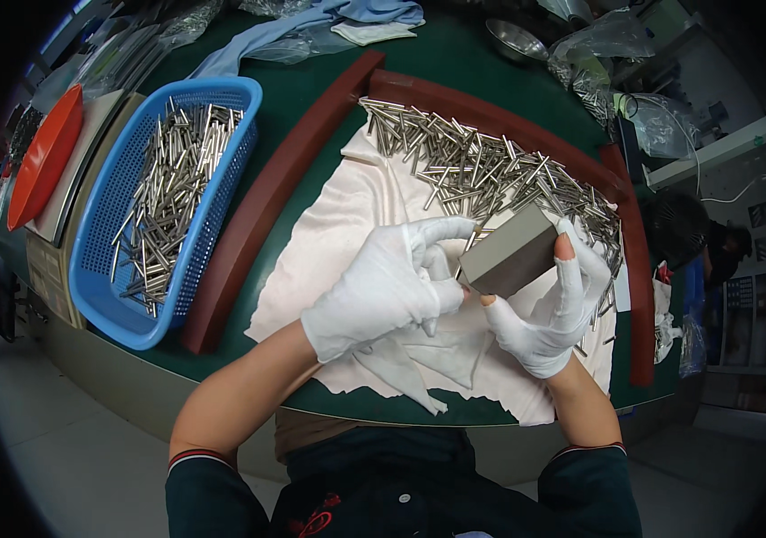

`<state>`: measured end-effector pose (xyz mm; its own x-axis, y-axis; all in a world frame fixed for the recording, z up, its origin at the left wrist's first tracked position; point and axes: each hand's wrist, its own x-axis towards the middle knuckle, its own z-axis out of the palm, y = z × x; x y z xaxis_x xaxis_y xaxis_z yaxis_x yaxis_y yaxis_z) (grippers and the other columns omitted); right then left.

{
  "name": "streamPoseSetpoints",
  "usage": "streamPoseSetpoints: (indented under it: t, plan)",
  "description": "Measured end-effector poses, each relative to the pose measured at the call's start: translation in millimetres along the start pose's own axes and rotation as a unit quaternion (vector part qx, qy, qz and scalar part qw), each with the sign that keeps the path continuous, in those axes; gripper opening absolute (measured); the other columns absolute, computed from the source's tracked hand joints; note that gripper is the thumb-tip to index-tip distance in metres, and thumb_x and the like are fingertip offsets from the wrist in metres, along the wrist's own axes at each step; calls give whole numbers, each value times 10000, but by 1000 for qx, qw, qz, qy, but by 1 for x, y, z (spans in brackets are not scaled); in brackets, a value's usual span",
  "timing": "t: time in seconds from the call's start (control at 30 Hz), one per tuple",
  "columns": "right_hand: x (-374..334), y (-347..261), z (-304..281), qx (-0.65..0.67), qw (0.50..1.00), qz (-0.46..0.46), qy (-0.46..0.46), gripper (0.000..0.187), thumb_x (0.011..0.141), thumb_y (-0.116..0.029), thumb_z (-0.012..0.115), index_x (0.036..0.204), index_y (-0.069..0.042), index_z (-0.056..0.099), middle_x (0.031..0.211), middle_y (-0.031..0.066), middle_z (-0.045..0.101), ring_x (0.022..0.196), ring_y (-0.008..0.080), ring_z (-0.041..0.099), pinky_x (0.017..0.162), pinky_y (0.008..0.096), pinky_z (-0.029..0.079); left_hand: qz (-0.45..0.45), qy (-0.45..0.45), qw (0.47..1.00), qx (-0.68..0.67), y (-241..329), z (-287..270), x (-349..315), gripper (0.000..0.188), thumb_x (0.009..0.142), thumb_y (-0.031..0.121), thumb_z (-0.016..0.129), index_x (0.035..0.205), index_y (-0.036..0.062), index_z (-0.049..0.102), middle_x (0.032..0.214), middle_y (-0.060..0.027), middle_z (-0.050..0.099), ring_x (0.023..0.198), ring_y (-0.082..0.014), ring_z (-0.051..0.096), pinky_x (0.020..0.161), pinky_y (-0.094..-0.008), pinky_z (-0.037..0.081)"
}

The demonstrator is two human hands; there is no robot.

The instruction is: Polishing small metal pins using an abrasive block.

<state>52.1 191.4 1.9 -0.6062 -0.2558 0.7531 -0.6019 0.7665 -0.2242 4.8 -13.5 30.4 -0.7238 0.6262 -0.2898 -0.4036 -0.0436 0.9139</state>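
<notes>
A grey rectangular block (510,255) is held tilted above a pale satin cloth by my right hand (549,314), its bare fingertips showing through a white glove. My left hand (392,282), also gloved in white, is curled at the block's left end. Between its index finger and thumb there appears to be a thin metal pin (470,242), partly hidden by the fingers. Beyond both hands a heap of loose silvery metal pins (482,170) lies on the cloth (338,224). A crumpled white cloth piece (441,357) rests below my hands.
Dark red wooden rails (262,215) border the cloth on the left, back and right. To the left, a blue plastic basket (87,260) holds many metal pins. Farther left is an orange-red tray (47,161). A metal bowl (516,39) and blue cloth (262,38) lie at the back.
</notes>
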Motion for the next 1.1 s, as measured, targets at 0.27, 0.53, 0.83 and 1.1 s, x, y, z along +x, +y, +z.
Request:
streamPoseSetpoints:
  t: [0.27, 0.53, 0.83, 1.1]
  plan:
    - [-3, 4, -1, -19, 1000, -4, 2, 953, 597, -195, 844, 1387, -45, 332, 1253, 180, 367, 1113, 303, 431, 890, 384, 410, -10, -2, 998, -61, -1, 0, 3, 643, 744, -26, 677, 1329, -53, 409, 789, -56, 633, 517, -48, 536, 438, -178, 420]
    - [-1, 2, -3, -12, 1000, 0, -4, 951, 602, -173, 846, 1388, -32, 329, 1255, 181, 364, 1111, 299, 430, 875, 376, 427, 5, 4, 998, -69, 1, 3, 1, 669, 708, -74, 647, 1330, -63, 402, 727, -38, 620, 495, -40, 518, 428, -175, 413]
    - [2, 3, -1, -12, 1000, 6, -20, 947, 577, -100, 834, 1385, -24, 346, 1254, 168, 368, 1086, 286, 456, 860, 354, 444, 35, -34, 996, -73, 1, 0, 2, 644, 747, -9, 669, 1330, -52, 397, 632, -11, 542, 487, -72, 533, 460, -191, 446]
    - [8, 4, -5, 49, 994, 100, 15, 887, 618, -106, 789, 1386, -38, 350, 1252, 158, 389, 1107, 272, 456, 926, 367, 419, 22, -33, 988, -151, -8, -10, 6, 736, 764, 35, 674, 1394, -20, 300, 726, -60, 584, 558, -110, 579, 583, -222, 521]
